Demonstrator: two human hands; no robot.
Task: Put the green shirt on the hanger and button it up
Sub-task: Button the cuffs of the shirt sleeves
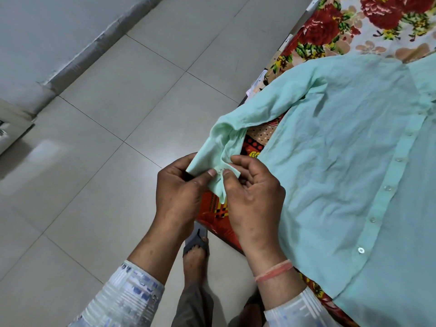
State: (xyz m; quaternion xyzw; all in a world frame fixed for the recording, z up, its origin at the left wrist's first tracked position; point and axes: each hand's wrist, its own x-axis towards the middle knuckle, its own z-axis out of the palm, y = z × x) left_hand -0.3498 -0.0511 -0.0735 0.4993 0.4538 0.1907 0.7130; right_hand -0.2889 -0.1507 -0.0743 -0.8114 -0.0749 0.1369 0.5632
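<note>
A pale green shirt [342, 147] lies front up on a bed, its placket closed with a row of white buttons [361, 250]. One sleeve hangs off the bed's left edge. The cuff [207, 159] of that sleeve is held up between both hands. My left hand [179, 192] pinches the cuff from the left with thumb and fingers. My right hand [252, 197] pinches the other cuff edge, thumb tips meeting at a small button [220, 171]. No hanger shows in the frame.
The bed has a floral sheet [330, 27] with red flowers; its edge runs diagonally from top centre to bottom right. Pale floor tiles [106, 114] fill the left. My foot in a sandal [195, 249] stands by the bed. A wall skirting [89, 48] runs top left.
</note>
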